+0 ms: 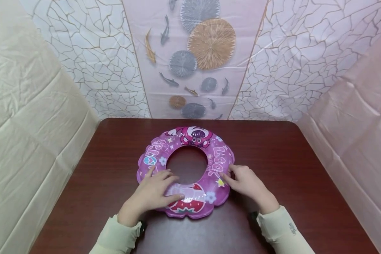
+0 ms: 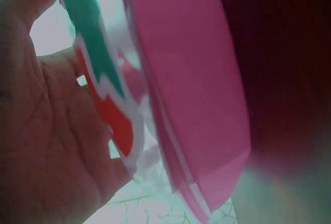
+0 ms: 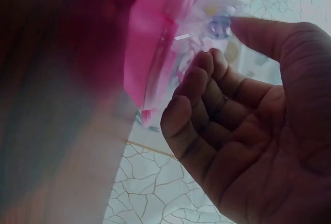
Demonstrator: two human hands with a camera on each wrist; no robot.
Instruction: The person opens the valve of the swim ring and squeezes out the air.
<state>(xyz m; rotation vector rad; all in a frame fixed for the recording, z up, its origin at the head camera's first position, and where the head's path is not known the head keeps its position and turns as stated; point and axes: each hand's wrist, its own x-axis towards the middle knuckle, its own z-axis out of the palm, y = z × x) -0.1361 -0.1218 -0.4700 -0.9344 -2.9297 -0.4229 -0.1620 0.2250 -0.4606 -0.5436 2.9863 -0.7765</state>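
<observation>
Swim ring (image 1: 219,160), purple and scalloped, lies at the middle of the head frame. The largest thing around it is the patterned cloth backdrop (image 1: 95,53), filling the upper half; below it the dark red table (image 1: 266,148) spreads across the lower half and bears the ring. The ring looks plump with air, so it should be very light for its bulk, soft yet springy, and its glossy film may slide on the tabletop or slip from a loose hold. A sharp nail could puncture it. The best hold is likely both palms on opposite sides of the tube, or fingers hooked over the inner rim. At lower left of centre, the left hand (image 1: 157,188) rests on the tube, fingers spread apart. At right of centre, the right hand (image 1: 246,180) bends its fingers by the outer edge, thumb over the top; whether it clamps the film, I cannot tell. Smaller still, a strawberry print (image 1: 190,204) sits at the ring's bottom, and a yellow star (image 1: 220,182) near the right thumb
</observation>
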